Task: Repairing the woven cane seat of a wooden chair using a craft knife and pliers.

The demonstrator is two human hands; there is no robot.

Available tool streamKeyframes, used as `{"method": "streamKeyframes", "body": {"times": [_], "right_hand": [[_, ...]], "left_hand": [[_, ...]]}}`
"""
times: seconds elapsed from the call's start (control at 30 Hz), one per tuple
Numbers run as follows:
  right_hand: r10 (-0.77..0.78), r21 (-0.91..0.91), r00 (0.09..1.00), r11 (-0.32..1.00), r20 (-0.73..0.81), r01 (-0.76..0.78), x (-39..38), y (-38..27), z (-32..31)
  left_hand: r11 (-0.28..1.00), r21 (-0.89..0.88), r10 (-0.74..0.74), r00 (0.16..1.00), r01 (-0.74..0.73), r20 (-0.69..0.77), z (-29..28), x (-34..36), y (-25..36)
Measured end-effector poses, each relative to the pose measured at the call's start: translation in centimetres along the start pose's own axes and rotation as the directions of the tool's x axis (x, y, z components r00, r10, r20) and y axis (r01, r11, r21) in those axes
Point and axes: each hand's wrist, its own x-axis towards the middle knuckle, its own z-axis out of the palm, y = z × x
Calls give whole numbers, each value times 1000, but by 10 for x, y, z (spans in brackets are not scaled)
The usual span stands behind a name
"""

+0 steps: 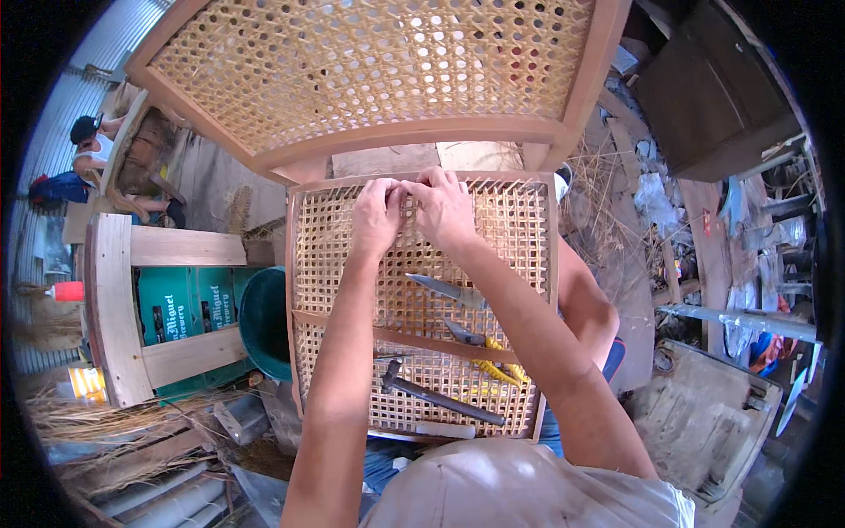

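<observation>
A wooden frame with an open cane weave [334, 255] lies flat across my lap. At its far rail, my left hand [378, 216] and my right hand [437, 207] sit close together, fingers bent and pinched on the cane strands; the fingertips are partly hidden. Loose strand ends stick up along that rail. On the weave lie a pointed knife blade [444, 289], a second tool with a dark blade [464, 332], a yellow-handled tool [502, 365], a hammer [440, 398] and a pale handle [444, 429]. My right forearm hides part of the knife.
An upright cane-woven panel [370, 79] rises just beyond the frame. To the left stand a dark green bucket [264, 321] and a wooden frame [114, 308] around green crates [180, 304]. Another person [92, 150] sits at far left. Dark furniture [713, 88] stands at far right.
</observation>
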Motion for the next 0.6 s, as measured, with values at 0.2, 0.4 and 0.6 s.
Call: {"method": "streamKeyframes", "body": {"times": [0.2, 0.4, 0.6], "right_hand": [[88, 451, 994, 891, -59, -52, -4, 23, -31], [163, 483, 983, 870, -86, -102, -73, 71, -115], [76, 427, 991, 904, -109, -22, -90, 83, -108]], "left_hand": [[985, 173, -18, 995, 0, 103, -8, 10, 10], [966, 258, -48, 976, -9, 213, -13, 28, 22], [928, 368, -65, 948, -56, 310, -12, 40, 38]]}}
